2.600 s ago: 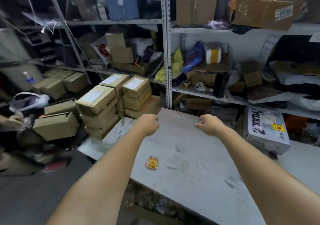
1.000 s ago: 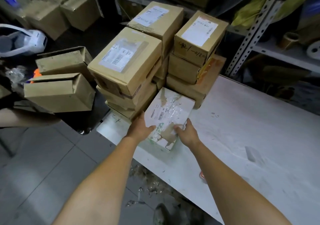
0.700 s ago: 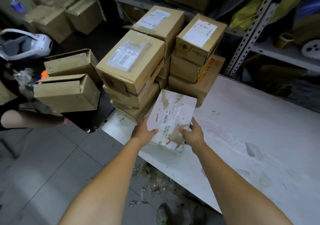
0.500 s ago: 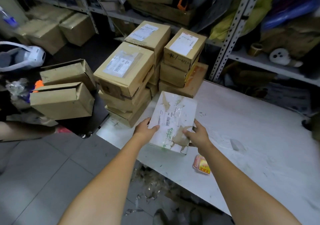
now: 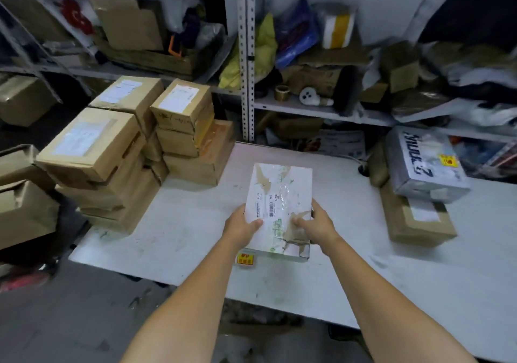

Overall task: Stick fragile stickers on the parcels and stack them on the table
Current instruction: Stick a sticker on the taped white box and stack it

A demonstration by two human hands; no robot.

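The person stands at the near edge of the desk (image 5: pixel 181 231) with both arms stretched forward. The left hand (image 5: pixel 242 227) and right hand (image 5: pixel 319 225) each grip a near corner of a white parcel (image 5: pixel 279 209), thumbs laid on its top face, the other fingers hidden at the sides. The parcel is flat and oblong, covered in clear tape and torn brown patches, with a barcode label near the left thumb. Its long side points toward 12 o'clock. It sits at the middle of the desk; whether its underside rests on the surface or hangs just above it, I cannot tell.

At 7 o'clock from the parcel, just beside its near left corner, a small pad of red-and-yellow stickers (image 5: pixel 246 259) lies on the desk. From 9 to 11 o'clock stand stacks of brown cardboard parcels (image 5: pixel 92 144), several with white labels on top. At 3 o'clock, well apart, a grey wrapped parcel (image 5: pixel 422 167) bearing 1 yellow sticker (image 5: pixel 448 162) lies on a brown box (image 5: pixel 414 220). At 12 o'clock, behind the desk, metal shelving (image 5: pixel 246 55) is crammed with bags and cartons.
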